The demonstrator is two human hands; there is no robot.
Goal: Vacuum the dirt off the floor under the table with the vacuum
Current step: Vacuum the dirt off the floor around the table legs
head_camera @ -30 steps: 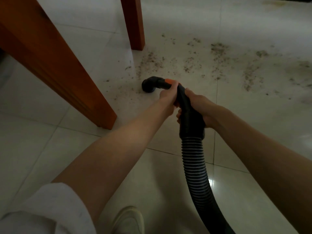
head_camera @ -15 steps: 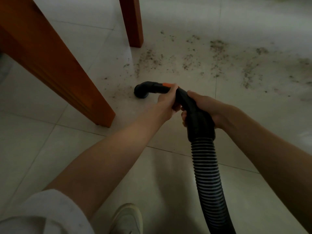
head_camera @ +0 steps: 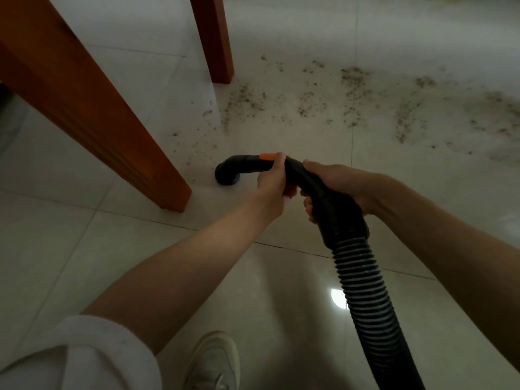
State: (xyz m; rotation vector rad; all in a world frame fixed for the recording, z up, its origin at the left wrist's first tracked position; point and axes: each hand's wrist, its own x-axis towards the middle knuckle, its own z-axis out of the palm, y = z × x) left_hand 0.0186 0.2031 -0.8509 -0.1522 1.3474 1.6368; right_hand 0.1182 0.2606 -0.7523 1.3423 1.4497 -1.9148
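Observation:
A black vacuum hose (head_camera: 365, 294) with ribbed tubing runs from the lower right up to a curved black nozzle (head_camera: 228, 171) with an orange tab. The nozzle mouth rests on the pale tiled floor (head_camera: 84, 263) just right of the near table leg. My left hand (head_camera: 274, 180) grips the tube right behind the orange tab. My right hand (head_camera: 340, 187) holds the thicker black cuff behind it. Brown dirt (head_camera: 306, 102) is scattered over the tiles beyond the nozzle, from the far leg across to the right edge.
Two orange-brown wooden table legs stand here: a near leg (head_camera: 92, 108) slanting across the left and a far leg (head_camera: 215, 38) at the top centre. My white shoe (head_camera: 213, 361) shows at the bottom, with a white sleeve (head_camera: 84, 356) at the lower left.
The nozzle has slid left and nearer along the floor, toward the foot of the near table leg, away from the dirt. Both hands moved with it and kept their grip.

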